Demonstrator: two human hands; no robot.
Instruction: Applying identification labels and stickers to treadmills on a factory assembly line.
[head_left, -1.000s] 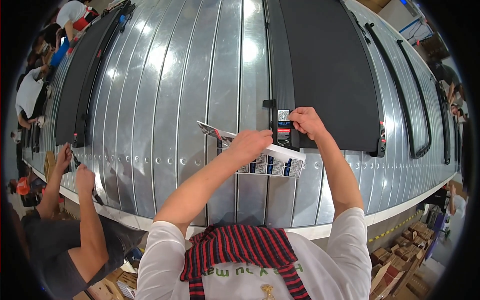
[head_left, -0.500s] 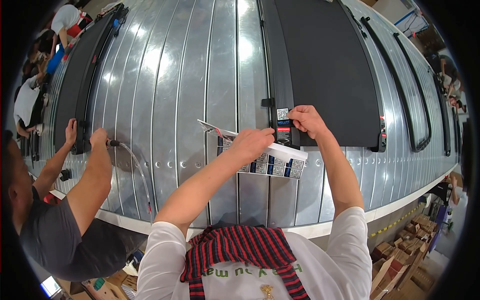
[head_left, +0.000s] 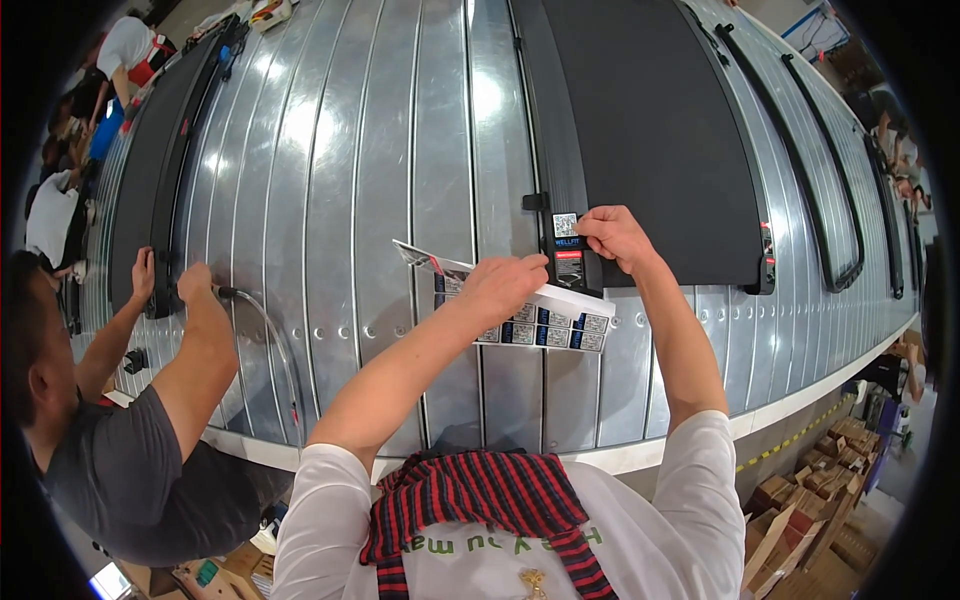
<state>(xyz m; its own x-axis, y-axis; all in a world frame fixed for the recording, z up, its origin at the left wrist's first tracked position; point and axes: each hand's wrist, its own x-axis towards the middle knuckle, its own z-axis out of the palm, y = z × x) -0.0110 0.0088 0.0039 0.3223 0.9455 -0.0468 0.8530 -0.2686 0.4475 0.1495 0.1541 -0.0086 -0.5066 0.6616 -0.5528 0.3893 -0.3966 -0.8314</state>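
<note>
Coded label — toward near end of black rail. Nearest: left hand pinching label sheet. Just beyond: right hand pinching at coded label's right edge — full adhesion hard to tell. Step seems placing; next move calls for squaring, then even pressing. Farther: black panel alongside rail.

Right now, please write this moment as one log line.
left fingers: holding sticker sheet; right fingers: pinching code sticker; code sticker: over near end of black rail; red-topped label: below
</note>
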